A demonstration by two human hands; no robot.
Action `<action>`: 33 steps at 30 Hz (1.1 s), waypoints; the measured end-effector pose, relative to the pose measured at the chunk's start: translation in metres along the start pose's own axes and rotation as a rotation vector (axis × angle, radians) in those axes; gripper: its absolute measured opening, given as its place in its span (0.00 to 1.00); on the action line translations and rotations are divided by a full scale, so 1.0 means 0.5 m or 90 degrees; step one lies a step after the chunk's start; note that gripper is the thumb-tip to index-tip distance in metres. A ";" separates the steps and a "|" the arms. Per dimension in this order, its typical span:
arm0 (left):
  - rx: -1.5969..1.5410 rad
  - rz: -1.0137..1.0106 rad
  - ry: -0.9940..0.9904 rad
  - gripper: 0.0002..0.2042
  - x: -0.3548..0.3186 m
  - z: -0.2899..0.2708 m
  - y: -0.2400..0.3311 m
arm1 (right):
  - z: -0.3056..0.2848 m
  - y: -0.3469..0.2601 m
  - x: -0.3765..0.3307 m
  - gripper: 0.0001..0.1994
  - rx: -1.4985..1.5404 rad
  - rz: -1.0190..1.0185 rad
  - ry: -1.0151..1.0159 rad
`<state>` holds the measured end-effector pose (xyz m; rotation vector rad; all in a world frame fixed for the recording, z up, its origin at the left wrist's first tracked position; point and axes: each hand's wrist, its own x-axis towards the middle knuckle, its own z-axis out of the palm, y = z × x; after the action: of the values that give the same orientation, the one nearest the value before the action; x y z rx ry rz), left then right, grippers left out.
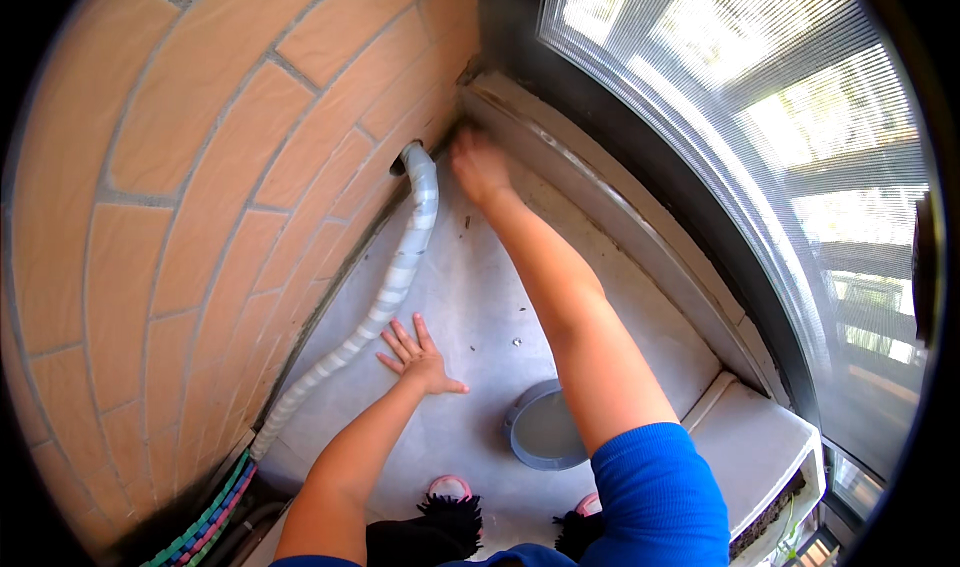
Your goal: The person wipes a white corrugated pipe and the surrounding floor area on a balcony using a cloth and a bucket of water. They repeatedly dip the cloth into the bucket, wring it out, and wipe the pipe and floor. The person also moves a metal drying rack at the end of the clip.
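My left hand [420, 367] lies flat with spread fingers on the pale grey surface [480, 297], its fingertips close to a pipe [402, 267] wrapped in whitish tape. Far ahead, my right hand [480, 167] reaches into the corner between the brick wall and the raised ledge. Motion blurs its fingers, so whether they hold anything does not show. A round grey-blue basin [512, 429] of cloudy greyish liquid stands near me, partly covered by my right arm. Small dark bits and a whitish crumb [517, 342] lie on the surface between my arms.
An orange brick wall [220, 167] rises on the left, and the pipe comes out of a hole in it. To the right are a ledge [620, 237] and a dark-framed screened window [740, 117]. A white planter [760, 457] and a multicoloured woven strip [215, 512] flank me.
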<state>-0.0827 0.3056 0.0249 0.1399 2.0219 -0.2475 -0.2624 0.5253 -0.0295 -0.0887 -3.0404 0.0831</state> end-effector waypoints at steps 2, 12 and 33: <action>0.004 0.002 0.004 0.74 0.002 -0.005 0.002 | 0.009 0.001 0.005 0.13 -0.035 -0.008 0.055; 0.006 0.009 0.004 0.74 -0.006 0.001 0.002 | -0.037 0.030 -0.076 0.16 -0.097 0.033 -0.089; 0.008 -0.019 0.041 0.73 -0.033 -0.006 0.026 | -0.275 0.148 -0.561 0.14 1.000 0.663 -0.166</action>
<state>-0.0753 0.3189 0.0394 0.1271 2.0874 -0.2769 0.0340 0.5893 0.0758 -1.4053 -1.8278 2.3502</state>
